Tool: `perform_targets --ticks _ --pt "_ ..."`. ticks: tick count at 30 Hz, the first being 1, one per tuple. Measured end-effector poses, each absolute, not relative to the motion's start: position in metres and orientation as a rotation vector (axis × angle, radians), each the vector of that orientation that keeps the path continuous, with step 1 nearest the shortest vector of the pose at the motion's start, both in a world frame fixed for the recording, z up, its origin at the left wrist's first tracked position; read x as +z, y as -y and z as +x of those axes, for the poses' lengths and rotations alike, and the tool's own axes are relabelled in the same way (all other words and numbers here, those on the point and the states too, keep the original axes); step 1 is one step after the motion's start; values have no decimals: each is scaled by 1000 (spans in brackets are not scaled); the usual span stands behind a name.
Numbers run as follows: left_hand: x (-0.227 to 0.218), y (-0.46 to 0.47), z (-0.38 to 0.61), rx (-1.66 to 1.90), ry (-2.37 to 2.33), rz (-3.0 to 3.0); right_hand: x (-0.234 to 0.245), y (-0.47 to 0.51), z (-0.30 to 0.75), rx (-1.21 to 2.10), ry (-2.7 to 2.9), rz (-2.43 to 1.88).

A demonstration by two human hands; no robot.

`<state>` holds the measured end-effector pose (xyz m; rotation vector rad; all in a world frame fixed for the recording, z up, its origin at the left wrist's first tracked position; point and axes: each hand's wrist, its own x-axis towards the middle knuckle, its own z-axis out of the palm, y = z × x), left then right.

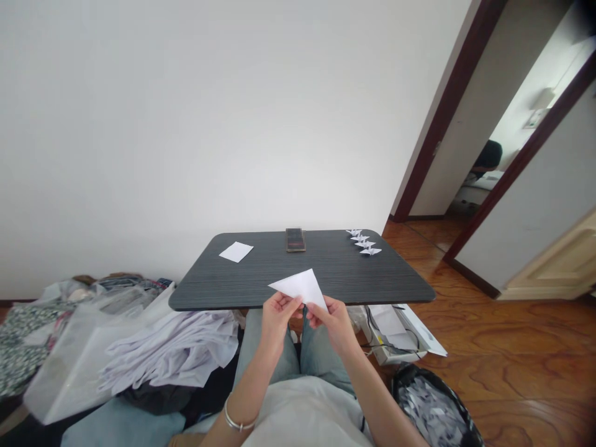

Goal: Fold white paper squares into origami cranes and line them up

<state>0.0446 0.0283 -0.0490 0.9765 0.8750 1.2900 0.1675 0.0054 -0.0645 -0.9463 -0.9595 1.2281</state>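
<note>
Between my two hands is a white sheet of paper [303,287], folded to a pointed shape, over the front edge of the dark table. My left hand [279,311] pinches its lower left part between thumb and fingers. At the lower right corner, my right hand [331,316] grips the same sheet, thumb on top. Both thumbs come close together near the bottom of the paper. Whether the fold has several layers cannot be made out.
On the dark table [209,284] lie a flat white paper square [236,251], a dark phone-like object [295,239] and several folded paper cranes [365,243]. Piled clothes [172,351] are at left. A box with cables [395,338] and a black-lined bin [433,403] stand at right.
</note>
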Motion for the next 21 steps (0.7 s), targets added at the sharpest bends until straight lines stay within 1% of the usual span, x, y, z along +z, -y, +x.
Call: perform_targets --ticks 15,21 --pt "-40 -39 23 1502 -951 928 -65 -5 173 1205 979 -969" --pt "-40 -39 21 1476 -963 955 -66 -6 174 1196 989 -991"
